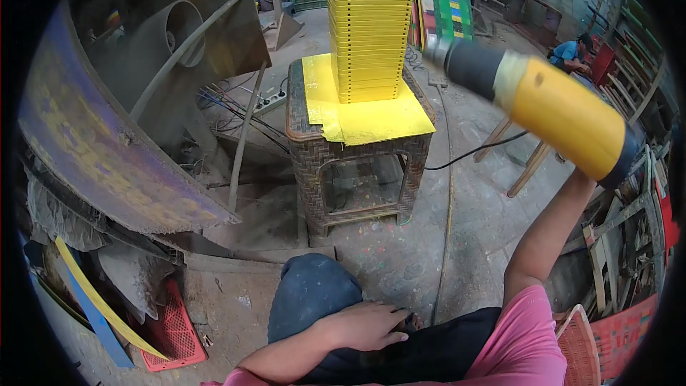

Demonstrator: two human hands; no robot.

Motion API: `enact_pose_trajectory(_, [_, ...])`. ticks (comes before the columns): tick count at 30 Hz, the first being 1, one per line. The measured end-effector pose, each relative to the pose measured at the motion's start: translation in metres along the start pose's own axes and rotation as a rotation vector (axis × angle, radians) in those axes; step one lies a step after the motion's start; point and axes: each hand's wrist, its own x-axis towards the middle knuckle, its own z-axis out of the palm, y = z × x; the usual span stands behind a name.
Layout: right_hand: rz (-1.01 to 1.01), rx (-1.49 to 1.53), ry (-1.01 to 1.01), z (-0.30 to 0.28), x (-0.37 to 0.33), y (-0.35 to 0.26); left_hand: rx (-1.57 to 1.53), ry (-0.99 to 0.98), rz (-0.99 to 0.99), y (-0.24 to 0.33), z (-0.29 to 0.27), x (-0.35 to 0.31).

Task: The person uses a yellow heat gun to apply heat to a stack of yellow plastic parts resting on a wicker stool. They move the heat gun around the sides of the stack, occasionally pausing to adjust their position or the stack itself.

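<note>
My right hand is hidden behind a blurred yellow and black heat gun, raised at the right with its nozzle towards the upper left. Only the wrist and forearm show below the tool. My left hand lies palm down across my lap, fingers stretched out, holding nothing. In front of me, a tall stack of nested yellow pieces with rows of small dark notches rises from a yellow sheet. That sheet covers much of a brown woven-pattern stool. The nozzle tip appears just right of the stack, apart from it in this view.
A large curved panel, purple and yellow, leans at the left. Below it are a red plastic crate and yellow and blue strips. A black cord runs beside the stool. A person in blue sits at the far right.
</note>
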Motion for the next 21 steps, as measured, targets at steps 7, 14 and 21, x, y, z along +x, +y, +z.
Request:
enact_pose_trajectory(7, [-0.090, -0.236, 0.165, -0.021, -0.009, 0.009, 0.016, -0.030, -0.014, 0.001, -0.002, 0.001])
enact_pose_trajectory(14, [-0.106, -0.220, 0.062, 0.032, 0.010, 0.019, 0.008, -0.013, -0.008, -0.004, 0.000, 0.002])
enact_pose_trajectory(21, [-0.078, -0.247, 0.152, -0.013, -0.004, 0.013, 0.009, -0.049, -0.025, 0.000, -0.006, 0.001])
